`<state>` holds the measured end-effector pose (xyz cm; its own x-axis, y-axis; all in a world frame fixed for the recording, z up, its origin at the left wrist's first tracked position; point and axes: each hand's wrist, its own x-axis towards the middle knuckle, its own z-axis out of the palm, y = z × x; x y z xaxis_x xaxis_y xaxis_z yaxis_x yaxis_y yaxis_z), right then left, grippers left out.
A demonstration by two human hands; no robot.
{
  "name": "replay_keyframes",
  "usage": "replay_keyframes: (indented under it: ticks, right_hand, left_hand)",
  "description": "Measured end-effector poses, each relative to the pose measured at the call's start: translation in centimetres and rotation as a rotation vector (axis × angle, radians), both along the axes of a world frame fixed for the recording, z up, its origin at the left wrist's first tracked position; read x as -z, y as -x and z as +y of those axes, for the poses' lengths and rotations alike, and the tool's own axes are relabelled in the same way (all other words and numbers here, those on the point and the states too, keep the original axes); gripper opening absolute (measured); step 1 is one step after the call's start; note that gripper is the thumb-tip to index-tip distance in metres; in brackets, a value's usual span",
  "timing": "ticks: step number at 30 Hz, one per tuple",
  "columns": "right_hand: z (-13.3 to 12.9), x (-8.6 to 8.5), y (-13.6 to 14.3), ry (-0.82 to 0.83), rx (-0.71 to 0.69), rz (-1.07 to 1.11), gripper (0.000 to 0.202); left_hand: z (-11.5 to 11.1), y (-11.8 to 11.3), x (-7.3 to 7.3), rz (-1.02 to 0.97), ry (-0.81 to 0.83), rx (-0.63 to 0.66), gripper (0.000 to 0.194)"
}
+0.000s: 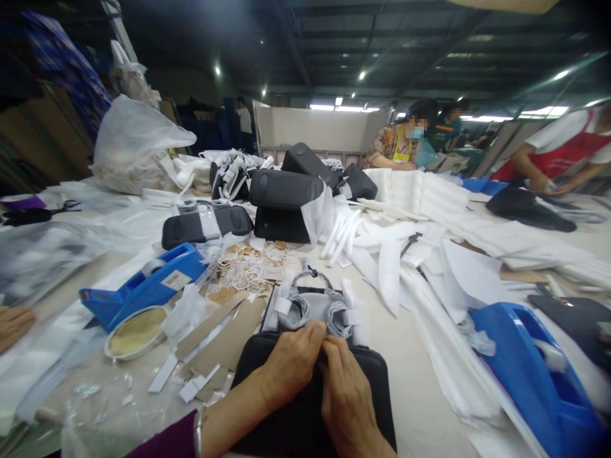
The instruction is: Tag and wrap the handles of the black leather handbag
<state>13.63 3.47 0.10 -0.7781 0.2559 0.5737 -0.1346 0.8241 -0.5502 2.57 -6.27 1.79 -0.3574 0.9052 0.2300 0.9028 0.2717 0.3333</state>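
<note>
A black bag [267, 420] lies on the table right in front of me, its body under both hands. My left hand [296, 356] is closed at the middle of the bag's upper edge, thumb and fingers pressed together. Against it my right hand [346, 388] curls its fingers round the same spot; the fingertips and the exact part gripped are hidden. Just beyond the hands, two grey wrapped coils [293, 312] and a handle [312, 275] lie on the bag's far side, with white wrapping around them.
Blue tape dispensers stand left [143, 280] and right [534, 375]. A tape roll [136, 332], cardboard strips [229, 343] and tangled strings [248, 267] lie left. Black bags [286, 189] are piled behind. White foam sheets [415, 191] spread right. Co-workers stand beyond; another person's hand [14, 326] shows far left.
</note>
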Motion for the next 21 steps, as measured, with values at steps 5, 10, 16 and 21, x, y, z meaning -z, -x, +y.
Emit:
replay_keyframes:
  ticks: [5, 10, 16, 21]
  right_hand:
    - [0.1, 0.6, 0.6, -0.156, 0.038, 0.047, 0.036]
    - [-0.3, -0.2, 0.4, -0.208, 0.063, -0.003, 0.032]
    - [0.1, -2.0, 0.1, 0.025, -0.037, -0.077, 0.031]
    - [-0.2, -11.7, -2.8, 0.528, -0.516, -0.194, 0.023]
  left_hand:
    - [1.0, 0.2, -1.3, 0.146, -0.281, -0.021, 0.040]
    - [7.5, 3.6, -4.5, 0.009, 0.207, -0.387, 0.033]
    - [10.6, 6.7, -2.5, -0.075, 0.266, -0.482, 0.035]
    - [9.8, 6.7, -1.9, -0.078, 0.226, -0.511, 0.037]
